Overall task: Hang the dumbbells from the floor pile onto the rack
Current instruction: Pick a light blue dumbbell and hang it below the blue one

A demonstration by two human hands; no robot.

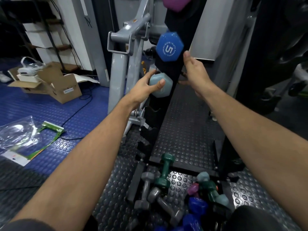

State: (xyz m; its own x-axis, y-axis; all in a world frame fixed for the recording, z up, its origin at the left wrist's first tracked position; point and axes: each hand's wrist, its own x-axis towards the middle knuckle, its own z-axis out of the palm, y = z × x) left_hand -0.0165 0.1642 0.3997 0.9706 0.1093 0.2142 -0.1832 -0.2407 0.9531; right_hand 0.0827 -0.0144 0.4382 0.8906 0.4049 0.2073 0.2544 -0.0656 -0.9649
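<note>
My left hand [144,88] grips the near head of a pale teal dumbbell [164,90] at the left side of the black upright rack [171,75]. My right hand [194,70] holds the rack's right edge, thumb up beside a blue dumbbell [170,46] marked 5 that hangs one level higher. A purple dumbbell [176,2] hangs at the top. On the floor at the rack's foot lies the pile: a green dumbbell [165,172], two grey ones [150,194], and teal, purple and blue ones [198,204].
A grey exercise machine frame [123,47] stands just left of the rack. An open cardboard box [55,84], a plastic bag [18,137] and a black cable [78,110] lie on the blue studded floor at left. Dark equipment stands at right.
</note>
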